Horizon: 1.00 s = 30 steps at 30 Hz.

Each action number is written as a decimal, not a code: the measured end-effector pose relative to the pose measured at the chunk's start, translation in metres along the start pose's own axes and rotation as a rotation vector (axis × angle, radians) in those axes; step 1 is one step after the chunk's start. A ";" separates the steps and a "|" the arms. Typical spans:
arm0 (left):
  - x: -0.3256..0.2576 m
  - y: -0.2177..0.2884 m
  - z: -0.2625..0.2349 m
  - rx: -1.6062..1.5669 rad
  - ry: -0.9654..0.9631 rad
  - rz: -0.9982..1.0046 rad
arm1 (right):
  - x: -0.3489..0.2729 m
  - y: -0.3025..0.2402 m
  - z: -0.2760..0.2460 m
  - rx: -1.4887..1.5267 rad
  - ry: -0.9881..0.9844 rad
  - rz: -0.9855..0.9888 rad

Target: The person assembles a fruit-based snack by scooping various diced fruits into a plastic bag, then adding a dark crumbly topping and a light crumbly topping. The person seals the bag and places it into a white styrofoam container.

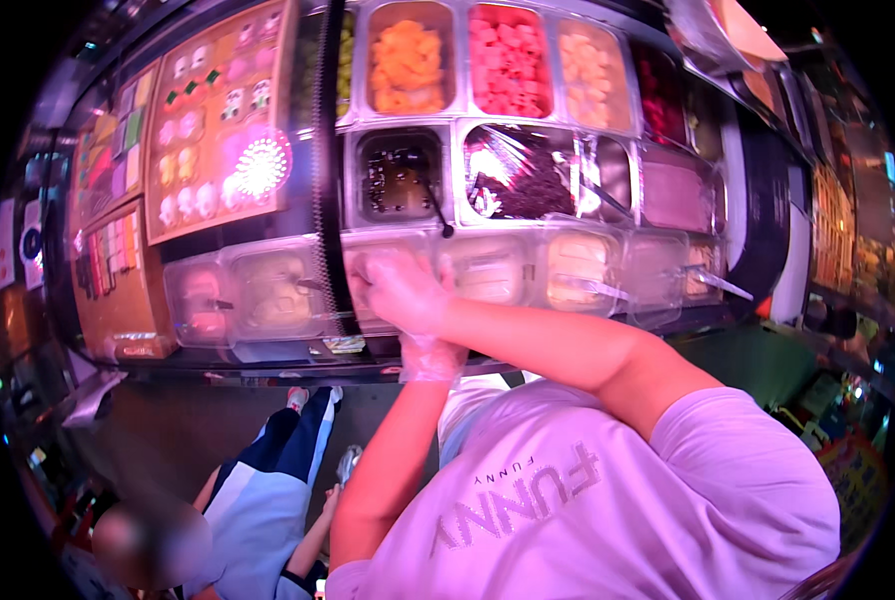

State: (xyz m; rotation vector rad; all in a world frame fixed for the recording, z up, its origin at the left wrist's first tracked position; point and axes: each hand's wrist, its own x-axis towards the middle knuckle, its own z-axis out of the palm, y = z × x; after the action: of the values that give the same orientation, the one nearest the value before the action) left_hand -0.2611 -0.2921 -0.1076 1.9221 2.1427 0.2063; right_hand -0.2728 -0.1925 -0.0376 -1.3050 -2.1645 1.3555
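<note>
Both my hands wear clear plastic gloves and meet over a lidded clear tub (383, 243) in the near row. My right hand (400, 288) comes across from the right, its fingers bent down and closed at the tub; whatever they hold is hidden. Beneath it, my left hand (433, 355) reaches up from below, crossed by the right wrist, with most of its fingers covered. Right of my hands stands another clear-lidded tub (488, 268). Just behind them, a dark pan of liquid (400, 175) has a black-ended handle (448, 230) leaning out of it.
Orange pieces (408, 65), red cubes (510, 60) and pale cubes (588, 75) fill the far pans. A black divider (330, 180) rises left of my hands, beside a tray of small figures (218, 130). Another person (258, 500) is at lower left.
</note>
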 end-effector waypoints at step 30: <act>0.024 0.180 -0.010 0.103 -0.159 0.314 | -0.259 0.212 -0.247 -0.439 0.291 -0.363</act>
State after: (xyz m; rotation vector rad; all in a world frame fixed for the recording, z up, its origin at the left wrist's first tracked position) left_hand -0.0940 -0.2466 -0.0507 2.2457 1.7770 -0.0008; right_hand 0.1417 -0.2248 -0.0259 -1.0789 -2.4071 0.5370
